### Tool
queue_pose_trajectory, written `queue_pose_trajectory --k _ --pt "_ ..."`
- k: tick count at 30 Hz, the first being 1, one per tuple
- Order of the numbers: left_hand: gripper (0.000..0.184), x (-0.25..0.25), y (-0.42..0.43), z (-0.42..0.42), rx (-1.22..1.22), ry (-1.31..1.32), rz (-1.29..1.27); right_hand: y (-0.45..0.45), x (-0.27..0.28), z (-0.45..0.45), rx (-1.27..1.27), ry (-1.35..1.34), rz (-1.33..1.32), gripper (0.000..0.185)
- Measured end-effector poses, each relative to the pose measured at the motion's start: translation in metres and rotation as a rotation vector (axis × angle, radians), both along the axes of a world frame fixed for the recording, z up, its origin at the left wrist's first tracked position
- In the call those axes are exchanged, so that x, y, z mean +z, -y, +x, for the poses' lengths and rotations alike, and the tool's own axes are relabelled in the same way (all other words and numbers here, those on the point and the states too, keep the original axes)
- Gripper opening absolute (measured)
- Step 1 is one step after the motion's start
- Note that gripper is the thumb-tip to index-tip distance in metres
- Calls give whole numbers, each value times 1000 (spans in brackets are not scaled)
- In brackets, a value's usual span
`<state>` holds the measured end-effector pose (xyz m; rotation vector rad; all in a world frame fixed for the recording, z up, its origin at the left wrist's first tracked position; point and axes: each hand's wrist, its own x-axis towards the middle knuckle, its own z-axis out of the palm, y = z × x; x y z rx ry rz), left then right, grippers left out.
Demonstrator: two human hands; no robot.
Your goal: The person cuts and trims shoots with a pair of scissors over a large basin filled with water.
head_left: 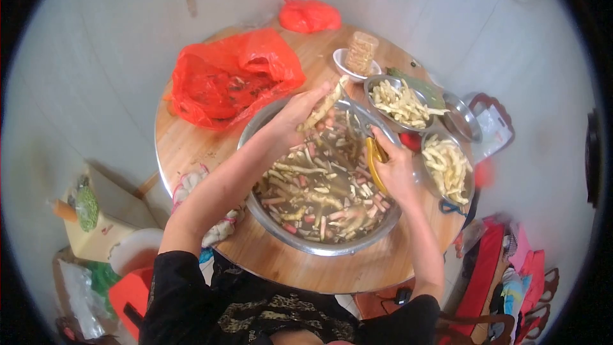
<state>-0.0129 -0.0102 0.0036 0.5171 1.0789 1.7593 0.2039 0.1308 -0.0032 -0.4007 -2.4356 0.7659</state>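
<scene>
My left hand point(300, 110) is closed around a pale, knobbly piece of ginger point(329, 107) above the far side of a large metal basin point(290, 241). My right hand point(397, 169) grips yellow-handled scissors point(375, 167) over the basin's right side. Their blades point up and left toward the ginger, and I cannot make out whether they touch it. Cloudy water in the basin carries many pale and pink-ended cut pieces point(325, 201). To the right, one metal bowl point(369, 92) and a nearer one point(471, 188) are heaped with pale, finger-like pieces.
An opened red plastic bag point(204, 105) with dark scraps lies left of the basin. Behind stand a knotted red bag point(311, 15) and a white bowl point(341, 57) with a clear tub. A metal dish point(465, 115) is at the right edge of the round wooden table point(185, 144).
</scene>
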Motion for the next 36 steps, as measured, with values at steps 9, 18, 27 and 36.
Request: queue_pose_trajectory --k 9,18,27,36 --pt "27 -21 -7 -10 32 87 52 20 -16 10 97 52 -115 48" --pt "24 -25 -6 -18 -35 133 89 30 28 14 -75 219 -613 50" --pt "18 -10 1 -2 100 140 47 32 4 16 45 135 -429 53" --pt "22 -19 -2 -12 44 86 108 14 -15 18 125 14 -307 50"
